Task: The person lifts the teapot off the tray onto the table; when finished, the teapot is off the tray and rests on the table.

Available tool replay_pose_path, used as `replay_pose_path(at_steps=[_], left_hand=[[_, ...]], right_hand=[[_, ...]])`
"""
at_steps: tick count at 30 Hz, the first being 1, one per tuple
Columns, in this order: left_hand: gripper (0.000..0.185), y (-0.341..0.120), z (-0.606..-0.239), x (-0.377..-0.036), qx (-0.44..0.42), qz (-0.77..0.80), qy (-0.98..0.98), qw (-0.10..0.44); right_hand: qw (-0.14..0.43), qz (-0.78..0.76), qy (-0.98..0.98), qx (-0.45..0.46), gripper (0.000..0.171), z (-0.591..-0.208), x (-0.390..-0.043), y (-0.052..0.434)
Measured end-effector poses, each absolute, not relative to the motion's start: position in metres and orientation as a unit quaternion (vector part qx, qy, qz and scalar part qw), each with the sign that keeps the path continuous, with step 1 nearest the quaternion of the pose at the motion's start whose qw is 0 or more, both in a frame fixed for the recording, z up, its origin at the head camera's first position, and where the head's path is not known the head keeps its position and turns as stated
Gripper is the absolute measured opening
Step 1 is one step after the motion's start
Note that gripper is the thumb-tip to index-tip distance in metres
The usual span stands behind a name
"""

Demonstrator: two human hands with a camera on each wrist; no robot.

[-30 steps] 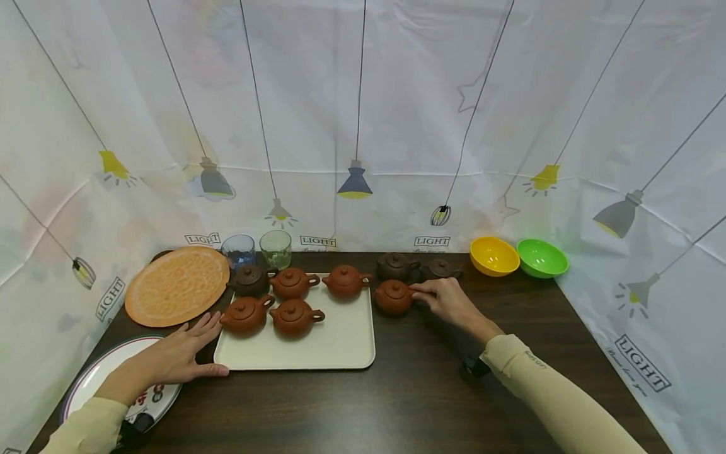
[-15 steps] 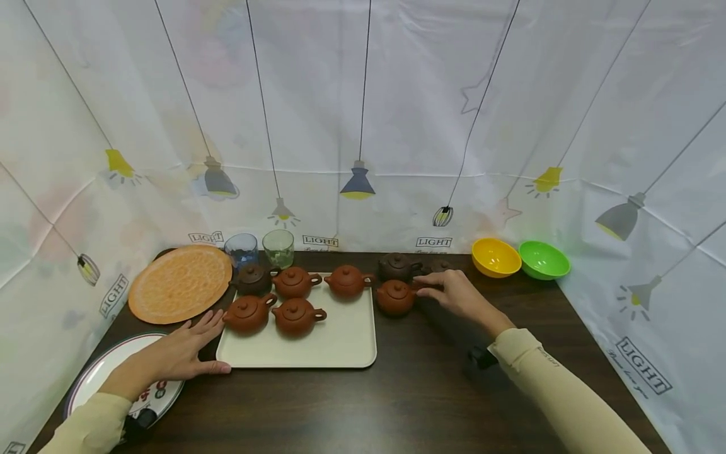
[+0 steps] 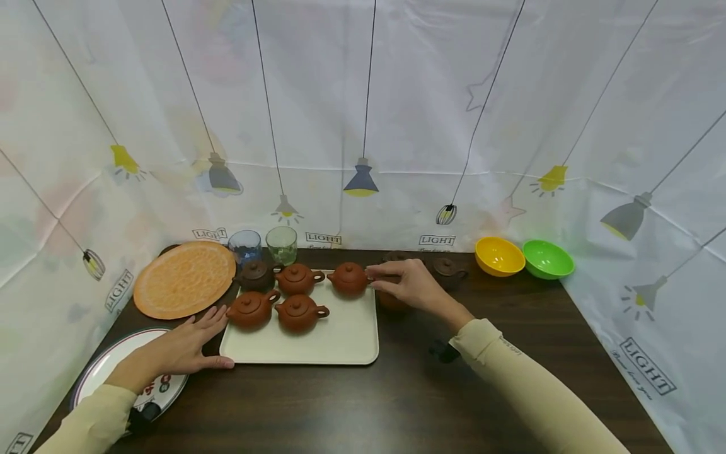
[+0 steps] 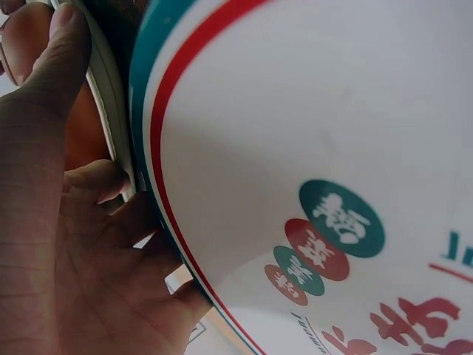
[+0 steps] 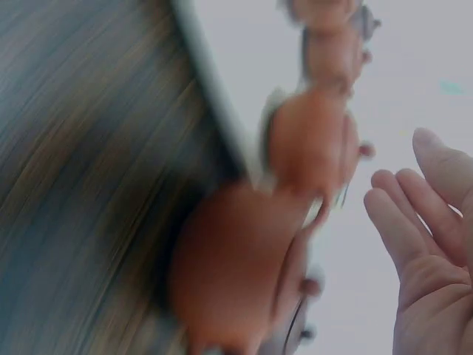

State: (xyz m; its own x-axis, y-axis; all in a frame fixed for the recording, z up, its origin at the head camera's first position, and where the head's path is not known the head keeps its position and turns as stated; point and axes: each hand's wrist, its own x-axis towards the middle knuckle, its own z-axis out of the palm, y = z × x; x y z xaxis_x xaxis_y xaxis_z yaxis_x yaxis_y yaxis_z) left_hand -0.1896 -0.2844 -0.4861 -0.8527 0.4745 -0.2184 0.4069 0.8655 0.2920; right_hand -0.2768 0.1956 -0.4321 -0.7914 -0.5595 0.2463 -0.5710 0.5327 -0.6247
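Note:
My left hand (image 3: 184, 350) lies with straight, spread fingers at the left edge of a cream tray (image 3: 351, 350), beside a white plate (image 3: 102, 372). On the tray stand reddish-brown teapots: a front-left one (image 3: 251, 310) near my left fingertips, a front-middle one (image 3: 300, 314), a back-middle one (image 3: 297, 279) and a back-right one (image 3: 348, 279). A dark teapot (image 3: 256, 276) is at the back-left corner. My right hand (image 3: 414, 287) hovers near the back-right teapot's handle; the right wrist view shows loosely extended fingers holding nothing. Beneath it, another reddish-brown teapot (image 3: 391, 304) is partly hidden.
Two more dark teapots stand right of the tray, one (image 3: 395, 256) mostly behind my right hand, the other (image 3: 449, 272) beside it. Yellow (image 3: 499, 257) and green bowls (image 3: 547, 260) sit back right. Blue (image 3: 245, 246) and green glasses (image 3: 282, 244) and a round orange-brown board (image 3: 184, 280) are back left.
My right hand has let go of the handle of the reddish-brown teapot right of the tray. It has moved left and up to the back-right teapot. My left hand has stayed in place.

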Motion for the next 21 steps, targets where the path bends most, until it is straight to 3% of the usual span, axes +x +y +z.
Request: replay_pose_path(at_steps=[10,17,21], left_hand=[[0.107,-0.284,-0.485,-0.19,0.231,0.116,0.956,0.141],[0.106,-0.282,-0.486,-0.189,0.231,0.122,0.955,0.144],[0.107,-0.283,-0.486,-0.189,0.23,0.117,0.956,0.141]], right_hand=[[-0.06,0.33,-0.851,0.405,0.034,-0.448,-0.27,0.113],[-0.012,0.325,-0.862,0.387,0.012,-0.465,-0.265,0.089],[0.001,0.323,-0.872,0.367,0.013,-0.469,-0.262,0.086]])
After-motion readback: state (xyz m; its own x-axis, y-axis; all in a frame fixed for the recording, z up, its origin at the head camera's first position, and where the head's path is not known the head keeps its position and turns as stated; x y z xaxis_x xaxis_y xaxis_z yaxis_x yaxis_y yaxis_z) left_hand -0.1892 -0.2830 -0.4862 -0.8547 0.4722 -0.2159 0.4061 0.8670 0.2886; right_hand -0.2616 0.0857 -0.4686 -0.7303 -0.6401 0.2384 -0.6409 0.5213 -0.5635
